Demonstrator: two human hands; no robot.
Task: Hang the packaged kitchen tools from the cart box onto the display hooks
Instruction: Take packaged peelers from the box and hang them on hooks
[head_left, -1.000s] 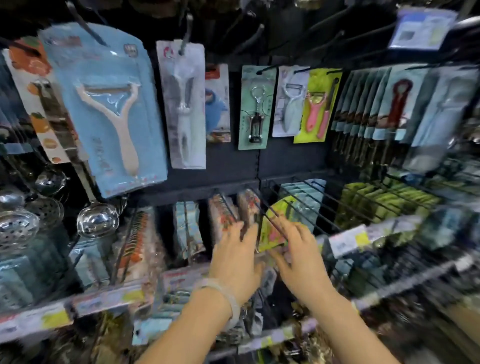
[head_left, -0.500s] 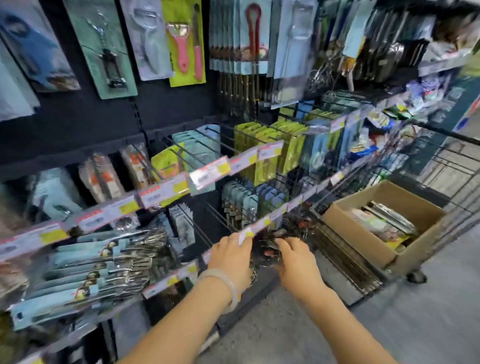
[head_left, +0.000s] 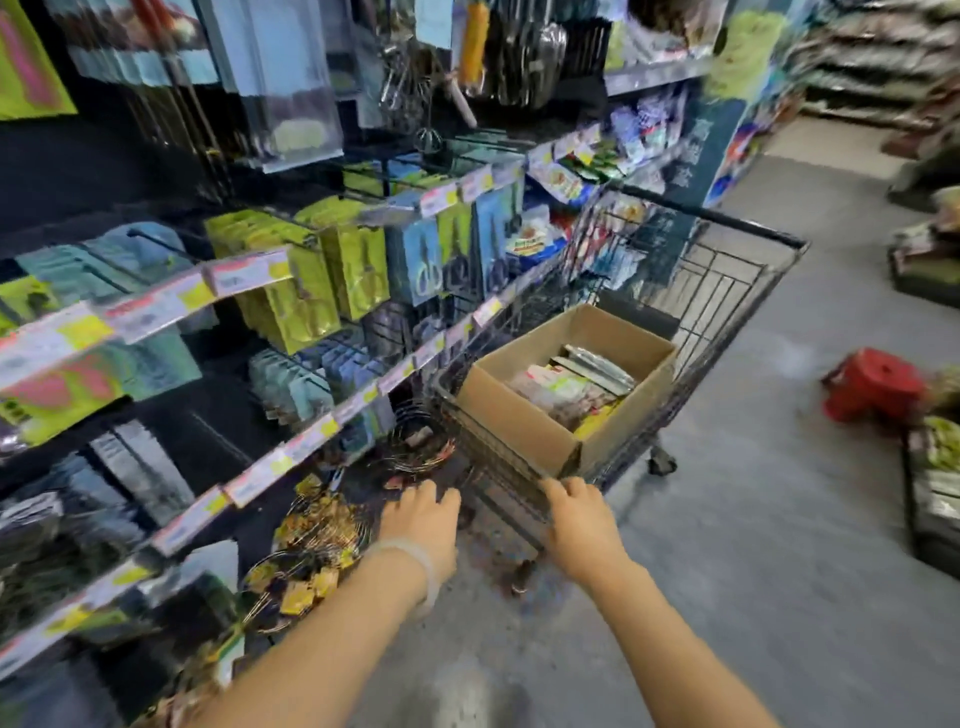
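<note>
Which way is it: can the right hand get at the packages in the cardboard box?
Probably yes: the right hand is empty near the cart, the cardboard box is open-topped, and nothing covers the packages.

Frame motion-blurred throughout: labels on packages in box unreadable, fingertips of left hand and right hand smeared so contact is undetermined, shelf cut off at left edge.
</note>
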